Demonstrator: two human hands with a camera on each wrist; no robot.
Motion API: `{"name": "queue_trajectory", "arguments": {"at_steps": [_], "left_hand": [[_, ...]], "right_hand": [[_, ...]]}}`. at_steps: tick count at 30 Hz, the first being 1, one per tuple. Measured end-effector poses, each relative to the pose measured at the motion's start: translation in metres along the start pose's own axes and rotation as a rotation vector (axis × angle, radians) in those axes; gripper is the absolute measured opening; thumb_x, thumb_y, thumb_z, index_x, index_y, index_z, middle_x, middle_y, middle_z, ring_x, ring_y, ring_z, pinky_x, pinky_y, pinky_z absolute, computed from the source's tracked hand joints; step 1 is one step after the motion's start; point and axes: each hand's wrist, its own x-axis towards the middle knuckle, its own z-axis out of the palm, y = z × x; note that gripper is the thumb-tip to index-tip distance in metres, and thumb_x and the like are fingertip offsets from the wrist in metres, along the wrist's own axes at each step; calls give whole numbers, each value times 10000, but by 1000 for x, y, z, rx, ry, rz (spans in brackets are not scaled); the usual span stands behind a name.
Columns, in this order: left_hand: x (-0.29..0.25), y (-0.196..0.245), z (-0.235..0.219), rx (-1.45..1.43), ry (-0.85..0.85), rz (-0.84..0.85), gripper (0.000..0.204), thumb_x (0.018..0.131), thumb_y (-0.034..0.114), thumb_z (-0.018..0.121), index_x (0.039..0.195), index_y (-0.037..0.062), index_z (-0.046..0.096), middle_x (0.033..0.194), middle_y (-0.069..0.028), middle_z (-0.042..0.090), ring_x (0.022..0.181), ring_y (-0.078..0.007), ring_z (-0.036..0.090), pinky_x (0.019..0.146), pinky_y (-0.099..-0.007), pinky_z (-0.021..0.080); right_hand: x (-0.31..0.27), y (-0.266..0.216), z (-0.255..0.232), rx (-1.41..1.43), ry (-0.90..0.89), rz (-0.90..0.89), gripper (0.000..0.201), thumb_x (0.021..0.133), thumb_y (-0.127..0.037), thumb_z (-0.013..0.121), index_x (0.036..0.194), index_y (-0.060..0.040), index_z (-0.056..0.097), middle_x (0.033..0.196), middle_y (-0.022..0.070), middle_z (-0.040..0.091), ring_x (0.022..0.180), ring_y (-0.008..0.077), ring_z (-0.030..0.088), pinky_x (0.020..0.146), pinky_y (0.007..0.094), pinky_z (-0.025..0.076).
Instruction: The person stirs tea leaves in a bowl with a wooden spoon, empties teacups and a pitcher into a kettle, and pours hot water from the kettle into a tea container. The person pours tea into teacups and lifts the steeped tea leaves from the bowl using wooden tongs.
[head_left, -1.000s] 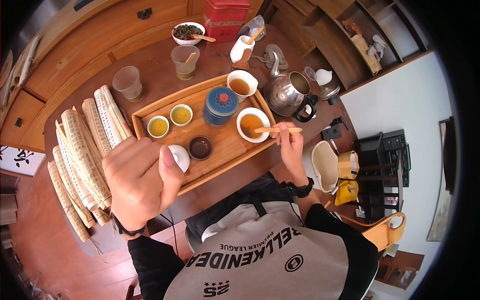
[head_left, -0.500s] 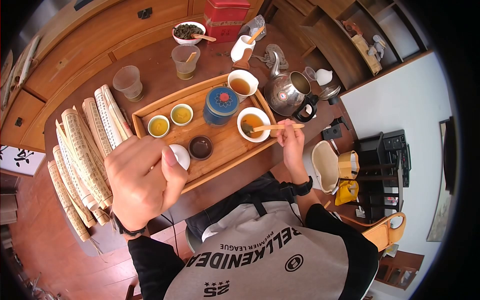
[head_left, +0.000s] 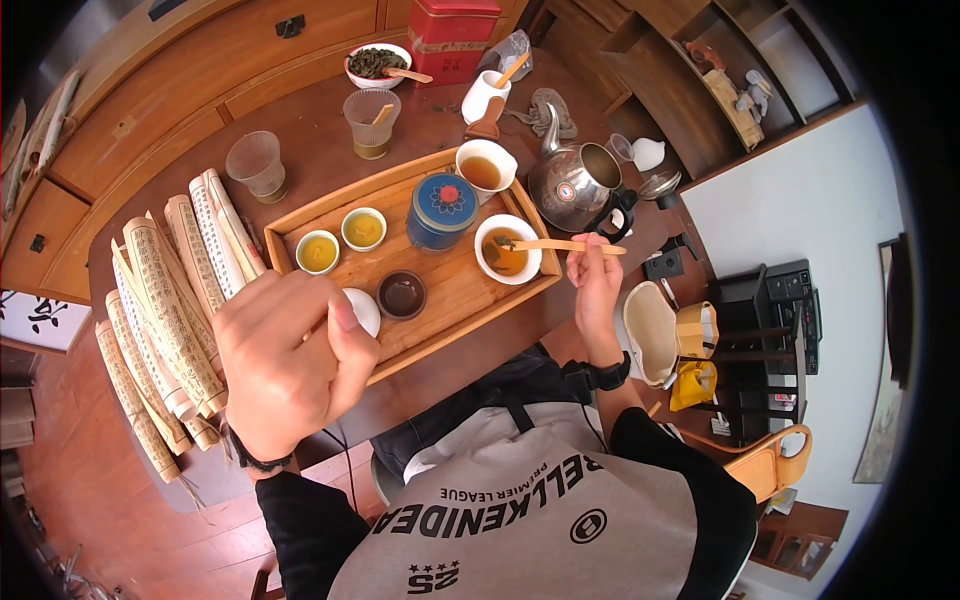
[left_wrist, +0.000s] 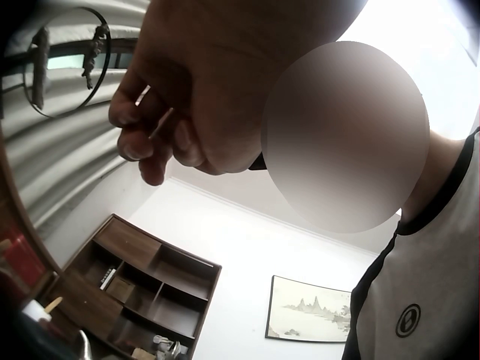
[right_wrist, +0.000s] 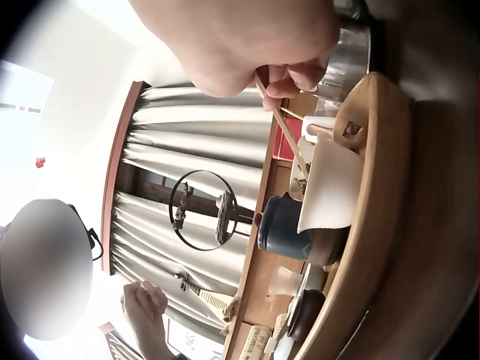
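Observation:
In the head view my right hand [head_left: 594,272] pinches a slim wooden stick [head_left: 570,246]. The stick's far end, with dark wet tea leaves on it, lies over a white bowl [head_left: 483,268] of amber tea. From the right wrist view, the stick [right_wrist: 283,126] slants down from the fingers behind the bowl's pale wall [right_wrist: 330,184]. My left hand [head_left: 290,355] is raised over the tray's left side, fingers loosely curled, nothing visible in it. It partly covers a white lid [head_left: 366,312] beside a small dark cup [head_left: 401,295].
On the wooden tray [head_left: 450,325] stand a blue canister [head_left: 438,225], two small cups of yellow tea and a white pitcher [head_left: 478,172]. A steel kettle [head_left: 570,190] is just right of it. Writing-covered scrolls [head_left: 160,310] lie left; glass cups [head_left: 257,165] and a leaf bowl [head_left: 376,62] stand behind.
My right hand has drawn right and slightly up with the wooden stick. Tea leaves have come into view at its tip in the bowl. My left hand has shifted slightly right.

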Motion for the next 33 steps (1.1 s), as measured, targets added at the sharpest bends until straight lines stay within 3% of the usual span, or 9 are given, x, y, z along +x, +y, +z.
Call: {"name": "queue_trajectory", "arguments": {"at_steps": [4,7,14,23,25,33], "left_hand": [[0,0,0,2,-7,7,270,773,-40,615,556,16,464,634,-73,532,488,-240,488,444,-356,353],[-1,0,1,2,-6,6,270,766,-40,619,552,15,464,633,-72,530,488,-239,484,445,-357,353],[-1,1,1,5,-14,7,268,758,-37,624,548,14,466,629,-70,522,488,-236,478,449,-359,354],[0,0,1,2,-4,23,270,757,-33,620,546,17,458,613,-66,500,477,-235,468,446,-360,351],[-1,0,1,2,-3,24,271,757,-32,619,546,18,456,610,-66,497,475,-235,465,446,-360,351],[0,0,2,4,1,23,269,762,-27,616,547,21,462,607,-63,502,474,-232,474,447,-358,356]], "right_hand": [[-3,-4,4,-108,1,-81,305,1079,-284,484,1051,-14,622,763,3,602,588,35,460,508,186,294],[-7,-2,8,-264,-59,-199,299,1085,-251,471,1036,-7,637,772,2,592,629,40,461,569,187,356],[-10,6,14,-170,-128,-97,299,1084,-259,479,1044,-4,631,781,9,594,641,44,470,575,184,364],[-4,6,8,-5,-88,57,315,1082,-303,475,1028,-30,623,771,12,606,585,39,472,506,182,318],[-4,4,9,57,-30,161,266,1067,-262,500,1046,-21,610,753,14,586,599,59,485,520,208,319],[4,2,-2,126,7,76,279,1070,-272,502,1036,-19,614,770,10,596,580,45,473,498,195,310]]}}
